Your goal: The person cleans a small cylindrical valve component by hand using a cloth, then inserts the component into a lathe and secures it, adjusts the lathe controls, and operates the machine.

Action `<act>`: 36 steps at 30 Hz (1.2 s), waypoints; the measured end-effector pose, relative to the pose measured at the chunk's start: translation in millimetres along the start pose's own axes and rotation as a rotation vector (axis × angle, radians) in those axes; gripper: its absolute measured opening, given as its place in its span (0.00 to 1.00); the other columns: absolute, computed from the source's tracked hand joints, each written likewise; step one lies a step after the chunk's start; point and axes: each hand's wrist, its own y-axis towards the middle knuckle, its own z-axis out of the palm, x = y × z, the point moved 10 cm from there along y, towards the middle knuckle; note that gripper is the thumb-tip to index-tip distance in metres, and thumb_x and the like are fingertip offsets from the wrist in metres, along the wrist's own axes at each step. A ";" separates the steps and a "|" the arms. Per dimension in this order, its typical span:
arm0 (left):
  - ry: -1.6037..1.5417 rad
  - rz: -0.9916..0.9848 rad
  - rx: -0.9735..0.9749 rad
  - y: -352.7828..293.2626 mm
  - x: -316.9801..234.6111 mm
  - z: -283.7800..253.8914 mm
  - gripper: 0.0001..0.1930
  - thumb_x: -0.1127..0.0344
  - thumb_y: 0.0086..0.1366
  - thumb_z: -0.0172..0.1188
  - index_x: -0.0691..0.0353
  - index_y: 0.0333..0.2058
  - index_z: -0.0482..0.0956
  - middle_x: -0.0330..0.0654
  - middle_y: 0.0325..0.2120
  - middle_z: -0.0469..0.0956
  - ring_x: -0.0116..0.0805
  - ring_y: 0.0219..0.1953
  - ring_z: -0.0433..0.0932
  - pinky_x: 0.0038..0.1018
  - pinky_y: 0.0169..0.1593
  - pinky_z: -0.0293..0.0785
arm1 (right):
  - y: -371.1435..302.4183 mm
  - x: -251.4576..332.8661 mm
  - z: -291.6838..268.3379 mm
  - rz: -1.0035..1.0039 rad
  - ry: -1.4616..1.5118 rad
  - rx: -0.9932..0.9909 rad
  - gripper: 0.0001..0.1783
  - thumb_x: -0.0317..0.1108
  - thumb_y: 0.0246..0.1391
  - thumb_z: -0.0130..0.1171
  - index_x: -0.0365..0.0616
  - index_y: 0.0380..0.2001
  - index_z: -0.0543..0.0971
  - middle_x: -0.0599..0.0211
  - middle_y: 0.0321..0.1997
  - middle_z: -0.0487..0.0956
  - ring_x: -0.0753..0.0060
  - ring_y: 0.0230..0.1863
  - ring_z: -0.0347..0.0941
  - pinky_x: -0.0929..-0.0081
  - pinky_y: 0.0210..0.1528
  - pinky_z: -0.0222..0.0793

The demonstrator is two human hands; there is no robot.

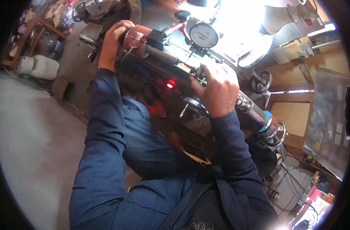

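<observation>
Dark shaft (161,56) between hands, along near edge of machine (169,70) — long axis slants far-left to near-right. Lies left of right hand (221,88), nearer one: back up, thumb and forefinger beside dark ring (199,73), cannot tell if pinching. Left hand (115,40) curled against red-brown drum (136,40) — grip cannot tell.

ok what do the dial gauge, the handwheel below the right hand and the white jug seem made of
Dial gauge: likely metal-rimmed, from its greyish sheen; whether glass or plastic covers it, can't tell. Handwheel: probably polished or plated metal, given bright highlights. White jug: likely plastic, dull, rounded walls.
</observation>
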 end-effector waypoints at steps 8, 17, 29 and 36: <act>-0.005 -0.398 -0.034 -11.6 1.9 6.6 0.21 0.53 0.74 0.48 0.67 0.47 0.78 0.46 0.47 0.79 0.38 0.47 0.80 0.35 0.57 0.73 | 2.6 -1.4 -1.4 0.015 0.034 -0.026 0.24 0.43 0.41 0.74 0.44 0.42 0.83 0.61 0.43 0.84 0.57 0.47 0.79 0.62 0.54 0.72; -0.115 -0.337 -0.054 -8.6 14.8 -11.6 0.19 0.64 0.62 0.51 0.68 0.49 0.76 0.47 0.47 0.78 0.42 0.52 0.75 0.38 0.63 0.64 | 0.6 -4.3 -3.6 0.010 0.038 -0.053 0.23 0.41 0.39 0.74 0.44 0.41 0.84 0.62 0.42 0.84 0.58 0.46 0.80 0.62 0.53 0.72; -0.352 0.267 0.080 -4.4 -67.4 -52.7 0.14 0.66 0.62 0.54 0.68 0.42 0.78 0.42 0.41 0.78 0.33 0.43 0.73 0.30 0.58 0.67 | 2.4 12.0 -2.8 -0.086 0.111 -0.022 0.23 0.42 0.38 0.74 0.50 0.42 0.84 0.64 0.43 0.84 0.61 0.48 0.80 0.61 0.52 0.72; 1.586 1.246 -0.615 -118.7 -141.2 124.0 0.14 0.64 0.75 0.47 0.68 0.48 0.77 0.49 0.39 0.82 0.43 0.42 0.80 0.40 0.47 0.77 | -17.5 -24.7 -54.9 -0.093 0.577 -0.375 0.29 0.44 0.36 0.77 0.51 0.45 0.83 0.63 0.48 0.84 0.57 0.56 0.76 0.55 0.59 0.67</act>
